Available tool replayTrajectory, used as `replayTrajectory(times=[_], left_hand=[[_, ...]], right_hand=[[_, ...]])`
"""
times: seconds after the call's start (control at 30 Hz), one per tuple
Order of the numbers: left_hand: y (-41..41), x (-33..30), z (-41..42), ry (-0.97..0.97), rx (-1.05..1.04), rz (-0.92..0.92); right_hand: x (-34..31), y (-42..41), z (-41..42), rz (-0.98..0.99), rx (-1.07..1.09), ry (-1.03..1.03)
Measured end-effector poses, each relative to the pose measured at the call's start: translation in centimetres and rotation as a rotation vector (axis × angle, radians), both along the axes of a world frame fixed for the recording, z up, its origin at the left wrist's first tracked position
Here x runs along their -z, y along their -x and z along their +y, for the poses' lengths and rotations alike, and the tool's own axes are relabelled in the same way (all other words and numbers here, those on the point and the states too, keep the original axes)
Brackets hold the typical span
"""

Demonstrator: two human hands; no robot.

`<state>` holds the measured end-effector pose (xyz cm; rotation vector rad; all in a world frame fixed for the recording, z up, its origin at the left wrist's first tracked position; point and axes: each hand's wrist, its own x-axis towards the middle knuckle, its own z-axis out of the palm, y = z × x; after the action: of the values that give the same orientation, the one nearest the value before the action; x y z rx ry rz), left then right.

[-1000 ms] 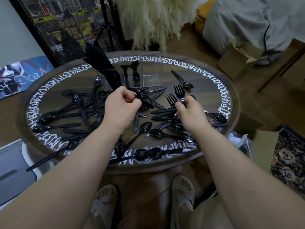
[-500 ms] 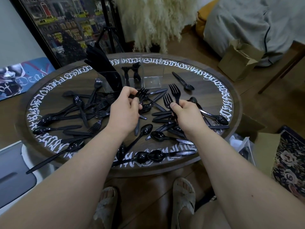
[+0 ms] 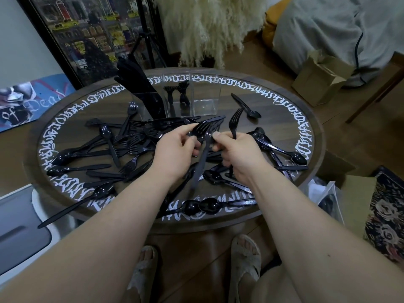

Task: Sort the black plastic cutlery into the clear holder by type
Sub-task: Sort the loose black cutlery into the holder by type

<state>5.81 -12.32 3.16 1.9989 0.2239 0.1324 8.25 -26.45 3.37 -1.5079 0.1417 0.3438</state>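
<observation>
Black plastic forks, spoons and knives lie scattered over the round table (image 3: 273, 119). The clear holder (image 3: 196, 97) stands at the back middle: knives (image 3: 140, 84) fill its left compartment, a few forks (image 3: 177, 92) stand in the middle one, and the right one shows nothing inside. My left hand (image 3: 175, 152) grips a fork (image 3: 202, 132) by its head, its handle hanging down between my hands. My right hand (image 3: 238, 152) holds another fork (image 3: 235, 121) upright, and its thumb touches the first fork.
A lone spoon (image 3: 249, 107) lies right of the holder. Spoons (image 3: 199, 207) line the table's front edge, and one spoon handle (image 3: 72, 209) juts over the left edge. Cardboard boxes (image 3: 321, 77) and a plastic bag (image 3: 328, 193) sit on the floor at right.
Both hands have come together over the table's middle. My left hand lifted a fork out of the pile and brought it against my right hand, which still holds its upright fork.
</observation>
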Motion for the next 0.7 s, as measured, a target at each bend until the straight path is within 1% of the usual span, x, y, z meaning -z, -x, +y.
replayTrajectory(times=[0.1, 0.17, 0.23, 0.27, 0.37, 0.43, 0.6, 0.7], left_hand=[[0.11, -0.06, 0.01, -0.056, 0.017, -0.013], [0.19, -0.14, -0.12, 0.026, 0.041, 0.018], [0.36, -0.44, -0.44, 0.139, 0.066, 0.070], [0.43, -0.52, -0.57, 0.140, 0.083, 0.081], [0.44, -0.49, -0.57, 0.025, 0.133, 0.072], [0.48, -0.34, -0.45, -0.004, 0.181, 0.082], [0.65, -0.30, -0.10, -0.107, 0.300, 0.097], [0.69, -0.60, 0.32, -0.171, 0.305, 0.172]], right_hand=[[-0.07, 0.11, 0.21, 0.005, 0.027, -0.019], [-0.09, 0.13, 0.16, -0.017, 0.050, -0.036], [-0.09, 0.20, 0.08, -0.062, 0.059, -0.001], [-0.06, 0.24, 0.06, -0.093, 0.063, 0.026], [-0.14, 0.44, 0.13, -0.198, 0.073, 0.102], [-0.19, 0.61, 0.26, -0.233, 0.074, 0.135], [-0.30, 0.63, 0.11, -0.247, 0.035, 0.152], [0.09, 0.10, -0.21, -0.217, 0.123, 0.184]])
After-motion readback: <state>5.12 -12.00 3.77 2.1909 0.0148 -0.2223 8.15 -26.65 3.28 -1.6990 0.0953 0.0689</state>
